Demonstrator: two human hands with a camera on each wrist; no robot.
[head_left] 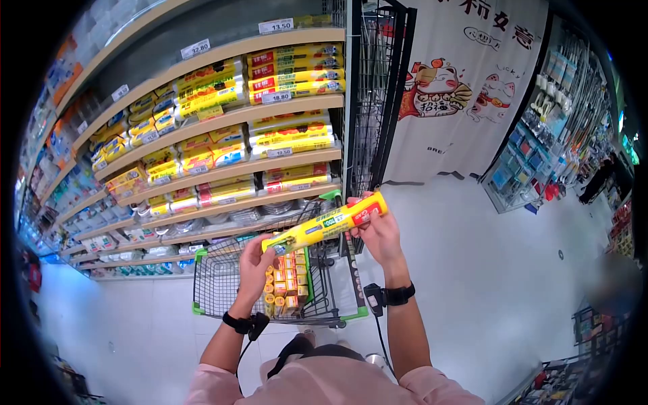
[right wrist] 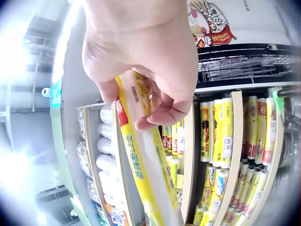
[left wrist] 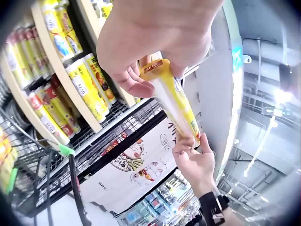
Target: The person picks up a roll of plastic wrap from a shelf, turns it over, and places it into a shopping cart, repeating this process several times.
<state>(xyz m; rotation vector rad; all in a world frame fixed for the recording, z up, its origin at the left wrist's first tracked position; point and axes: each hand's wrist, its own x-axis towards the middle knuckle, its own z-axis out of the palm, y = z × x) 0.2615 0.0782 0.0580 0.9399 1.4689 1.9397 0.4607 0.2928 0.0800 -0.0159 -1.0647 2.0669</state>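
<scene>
A long yellow roll of food bags (head_left: 324, 226), with a red patch near its right end, is held up at a slant over the shopping cart. My left hand (head_left: 254, 266) pinches its lower left end between thumb and fingers. At the higher right end, my right hand (head_left: 380, 236) grips the roll. In the left wrist view, the roll's end (left wrist: 155, 68) sits between the left thumb and fingers. The right wrist view shows the right fingers (right wrist: 162, 115) curled round the roll, whose whitish, see-through side (right wrist: 155, 169) is visible.
The wire shopping cart (head_left: 209, 273), with green corners, stands below my hands and carries several yellow-orange packs (head_left: 287, 277). Shelves (head_left: 223, 50) of similar yellow rolls rise ahead and to the left. A printed curtain (head_left: 459, 148) hangs at the back right, beside a goods rack (head_left: 526, 148).
</scene>
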